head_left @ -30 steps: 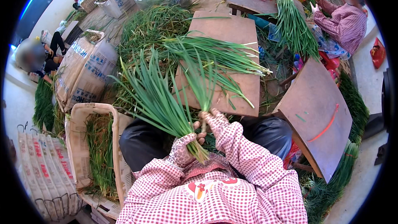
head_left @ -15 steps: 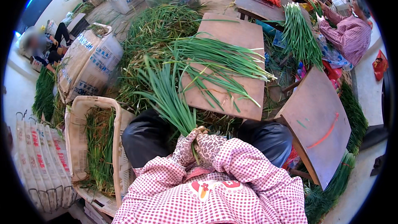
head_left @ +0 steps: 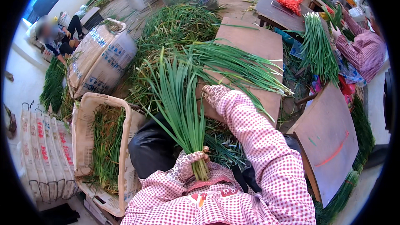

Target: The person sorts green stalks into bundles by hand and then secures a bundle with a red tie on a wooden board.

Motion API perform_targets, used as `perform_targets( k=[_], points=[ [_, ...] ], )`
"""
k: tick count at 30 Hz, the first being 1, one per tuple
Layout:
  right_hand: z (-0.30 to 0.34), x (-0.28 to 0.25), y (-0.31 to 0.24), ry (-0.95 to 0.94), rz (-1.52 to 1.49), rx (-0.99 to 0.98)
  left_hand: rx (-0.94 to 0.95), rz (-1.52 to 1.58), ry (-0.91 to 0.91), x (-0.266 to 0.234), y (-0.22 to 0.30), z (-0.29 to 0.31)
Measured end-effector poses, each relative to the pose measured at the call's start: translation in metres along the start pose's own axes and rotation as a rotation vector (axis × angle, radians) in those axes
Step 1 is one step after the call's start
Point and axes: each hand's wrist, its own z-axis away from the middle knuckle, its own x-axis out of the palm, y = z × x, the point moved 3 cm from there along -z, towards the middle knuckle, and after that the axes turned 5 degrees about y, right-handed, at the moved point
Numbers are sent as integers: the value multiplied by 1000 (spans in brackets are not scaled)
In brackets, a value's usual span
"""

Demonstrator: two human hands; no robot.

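Note:
My left hand [head_left: 192,162], in a leopard-print glove with bare fingertips, is closed around the lower stems of a bunch of garlic chives [head_left: 179,104]. The bunch stands up in front of my body, leaf ends fanned out and away from me. My right hand [head_left: 214,94], gloved the same way, stretches forward over the near-left part of a brown board [head_left: 254,100]. Its fingers point left beside the leaves and look slightly apart, with nothing visible in them. More loose garlic chives [head_left: 241,64] lie across the board, white ends to the right.
A heap of loose leaves [head_left: 175,25] lies beyond my knees. At left stand an open crate of leaves [head_left: 125,150] and a lidded white crate [head_left: 102,58]. A tilted board [head_left: 329,137] is at right. Co-workers sit at far left and right; one handles chives [head_left: 318,46].
My right hand has left the stems and reached forward to the board. The bunch now stands more upright and spread, in my left hand alone. The view has shifted slightly left.

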Motion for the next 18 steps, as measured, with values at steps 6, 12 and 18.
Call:
perform_targets(
  k=[6,12,18],
  points=[
    [-12,-29,32,80,-134,77,24,277,-39,-9,10,5],
    [43,-120,57,270,-730,279,107,458,-74,7,23,-10],
    [122,-126,-3,54,-878,141,164,440,-182,20,13,-12]
  ],
)
